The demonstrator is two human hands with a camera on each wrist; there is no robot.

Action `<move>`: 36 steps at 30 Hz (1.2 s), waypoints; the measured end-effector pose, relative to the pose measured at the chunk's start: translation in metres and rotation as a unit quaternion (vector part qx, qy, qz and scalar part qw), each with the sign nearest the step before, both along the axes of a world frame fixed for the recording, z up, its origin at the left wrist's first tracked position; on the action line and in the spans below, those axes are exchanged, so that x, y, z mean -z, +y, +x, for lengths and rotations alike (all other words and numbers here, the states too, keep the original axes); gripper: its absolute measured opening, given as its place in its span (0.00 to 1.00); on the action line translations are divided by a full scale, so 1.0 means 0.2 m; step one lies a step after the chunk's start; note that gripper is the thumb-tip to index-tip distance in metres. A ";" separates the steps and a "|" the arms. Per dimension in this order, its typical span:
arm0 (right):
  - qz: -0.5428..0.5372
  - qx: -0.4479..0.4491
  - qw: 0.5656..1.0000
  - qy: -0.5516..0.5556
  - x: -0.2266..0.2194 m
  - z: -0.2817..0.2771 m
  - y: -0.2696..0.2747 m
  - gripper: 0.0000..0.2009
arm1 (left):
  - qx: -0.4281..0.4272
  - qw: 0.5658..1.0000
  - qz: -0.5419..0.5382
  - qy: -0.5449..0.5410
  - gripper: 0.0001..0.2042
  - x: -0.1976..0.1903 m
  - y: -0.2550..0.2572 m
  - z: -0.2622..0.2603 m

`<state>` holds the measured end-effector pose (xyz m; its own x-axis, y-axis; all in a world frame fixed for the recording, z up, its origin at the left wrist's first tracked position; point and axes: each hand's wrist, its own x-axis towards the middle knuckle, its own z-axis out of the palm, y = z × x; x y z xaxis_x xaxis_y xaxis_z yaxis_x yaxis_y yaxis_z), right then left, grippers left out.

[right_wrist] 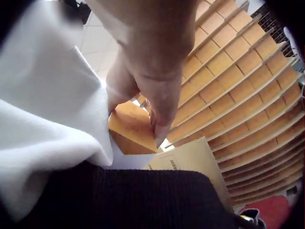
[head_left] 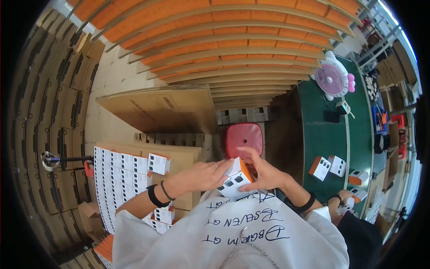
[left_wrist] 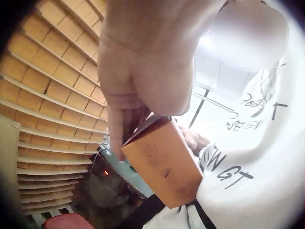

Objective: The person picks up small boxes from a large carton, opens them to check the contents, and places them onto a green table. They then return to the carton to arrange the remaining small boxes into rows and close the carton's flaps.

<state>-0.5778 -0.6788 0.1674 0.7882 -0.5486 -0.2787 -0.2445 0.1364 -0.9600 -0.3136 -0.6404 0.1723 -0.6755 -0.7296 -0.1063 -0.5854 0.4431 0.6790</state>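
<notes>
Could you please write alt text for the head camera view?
The left hand and right hand hold a white-and-orange box before a white shirt. Beyond is a red stool; similar boxes sit in rows at left, and a pink fan is on a green table at right.

A green table (head_left: 322, 139) stood on the right. On its far part sat a pink and white fan (head_left: 330, 80), with a little white gadget (head_left: 343, 107) and a flat black thing (head_left: 332, 116) near it. Closer in, two white and orange boxes (head_left: 320, 168) sat side by side, and more boxes (head_left: 358, 177) sat to their right. On the left, a brown cardboard sheet (head_left: 186, 157) held rows of small white boxes (head_left: 116, 175), packed close together. The pale floor (head_left: 118, 71) had a red stool (head_left: 244, 138) on it.
</notes>
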 end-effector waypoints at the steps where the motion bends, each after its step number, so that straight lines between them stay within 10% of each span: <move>1: -0.013 0.010 1.000 -0.002 0.01 -0.03 0.01 0.54 | 0.017 1.000 0.018 -0.012 0.23 -0.01 -0.04 -0.02; 5: -0.060 0.034 0.997 -0.024 -0.04 -0.10 0.04 0.54 | -0.143 0.957 0.218 0.127 0.13 -0.02 -0.34 0.02; 10: -0.163 -0.054 0.985 0.013 0.02 -0.11 0.02 0.40 | -0.319 0.942 0.055 0.085 0.17 0.40 -0.32 -0.25; 13: -0.156 0.009 0.986 0.061 0.03 -0.16 0.01 0.40 | -0.420 0.875 0.146 0.191 0.23 0.48 -0.30 -0.22; 16: -0.155 0.105 0.975 0.120 0.06 -0.22 -0.01 0.42 | -0.285 0.897 0.290 0.172 0.28 0.16 -0.23 -0.32; 22: -0.206 0.294 0.925 0.121 0.26 -0.37 -0.14 0.40 | -0.247 0.927 0.230 0.164 0.24 0.63 -0.53 -0.48; 24: -0.197 0.385 0.884 0.177 0.40 -0.50 -0.22 0.40 | -0.402 0.783 0.398 0.258 0.22 0.66 -0.70 -0.63; 26: -0.219 0.532 0.796 0.185 0.58 -0.69 -0.26 0.39 | -0.369 0.804 0.374 0.278 0.21 0.74 -0.75 -0.68; 31: -0.268 0.810 0.410 0.323 0.99 -1.55 -0.35 0.35 | -0.371 0.808 0.373 0.267 0.20 0.64 -0.55 -0.45; 34: -0.187 0.821 0.324 0.432 1.17 -1.88 -0.29 0.33 | -0.463 0.785 0.334 0.240 0.19 0.73 -0.28 -0.04; 36: -0.286 0.770 0.350 0.451 1.23 -1.93 -0.28 0.36 | -0.551 0.743 0.290 0.245 0.19 0.85 -0.03 0.26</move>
